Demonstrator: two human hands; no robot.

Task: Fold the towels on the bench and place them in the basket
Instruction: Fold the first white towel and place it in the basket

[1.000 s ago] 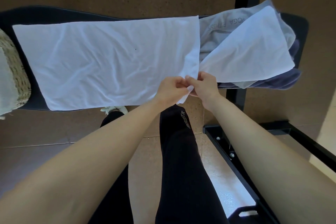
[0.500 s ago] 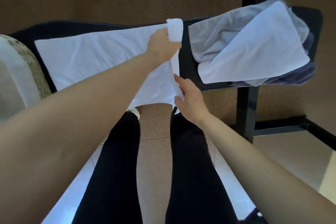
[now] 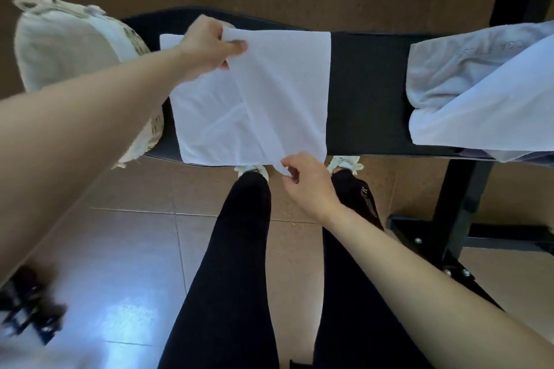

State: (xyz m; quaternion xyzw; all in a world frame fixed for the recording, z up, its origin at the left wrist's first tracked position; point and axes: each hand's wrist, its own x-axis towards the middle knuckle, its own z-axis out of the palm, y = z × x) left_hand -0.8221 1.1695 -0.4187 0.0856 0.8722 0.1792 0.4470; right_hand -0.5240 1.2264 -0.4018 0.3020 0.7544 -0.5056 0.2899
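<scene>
Your left hand is pinching the far corner of the white towel up near the desk's back edge, and your right hand has the near corner pinched just off the front edge. The towel's folded over on itself across the left-middle of the desk.

Watch the near corner: it's hanging off the front edge, so if your right grip slips, that flap could slide toward the floor and pull the fold crooked. The layers don't look lined up yet either (there's a diagonal crease running through the middle), so setting it down like this would probably give a lopsided fold.

The basket sits right at the desk's left end, touching the towel's edge or close to it, can't tell which. Your left arm covers part of it, and I can't see what's inside. The pile of other towels at the right end is cut off by the frame, so no idea how many are left.
</scene>
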